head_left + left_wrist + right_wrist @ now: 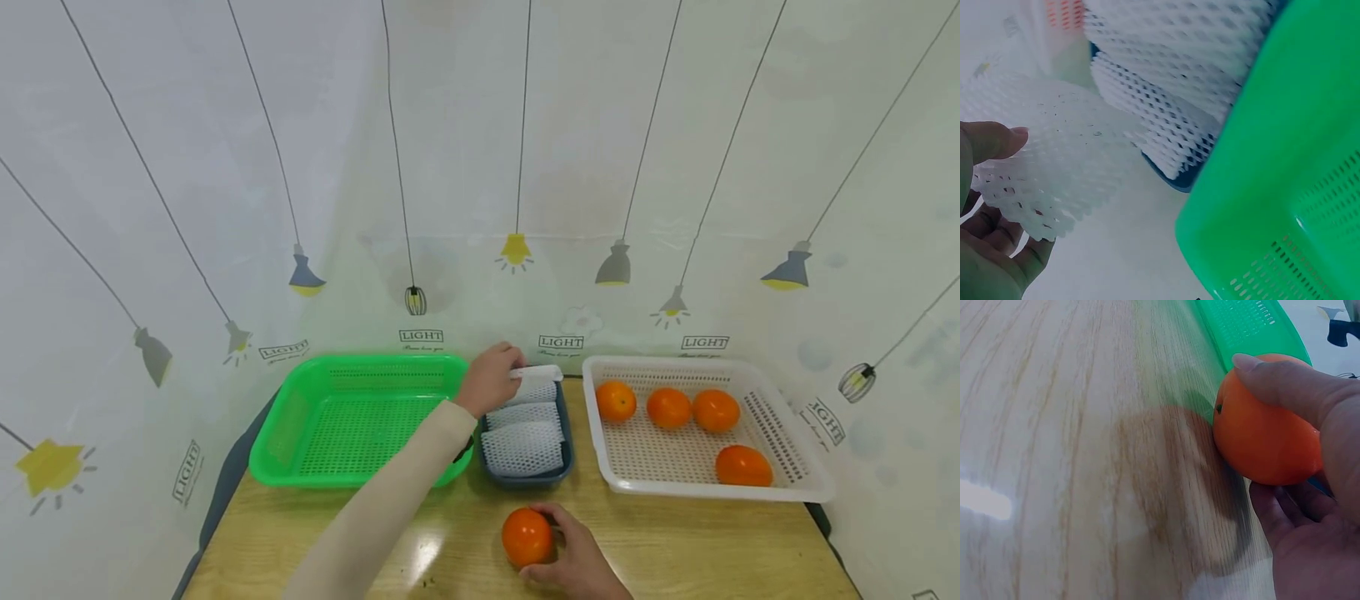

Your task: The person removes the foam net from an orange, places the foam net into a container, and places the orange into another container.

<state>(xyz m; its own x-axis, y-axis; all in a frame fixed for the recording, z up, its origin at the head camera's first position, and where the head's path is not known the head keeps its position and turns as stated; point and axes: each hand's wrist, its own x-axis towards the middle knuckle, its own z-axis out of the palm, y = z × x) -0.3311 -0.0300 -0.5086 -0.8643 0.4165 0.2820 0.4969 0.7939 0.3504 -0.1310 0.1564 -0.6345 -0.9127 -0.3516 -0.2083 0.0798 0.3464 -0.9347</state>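
Observation:
My left hand (489, 381) pinches a white foam net sleeve (1060, 150) between thumb and fingers, above the back of a small dark blue basket (527, 481). More foam net sleeves (522, 446) lie inside that basket. On the table's near side, my right hand (573, 557) grips an orange (527, 537), thumb on one side and fingers on the other. In the right wrist view the orange (1266, 428) shows a small green stem spot and is close to the wooden surface; whether it touches the table I cannot tell.
A green plastic basket (262, 450) stands left of the blue one. To the right is a white plastic basket (675, 487) with several oranges (669, 408) in it. Behind the wooden table (675, 550) hangs a white sheet (465, 167) printed with lamps.

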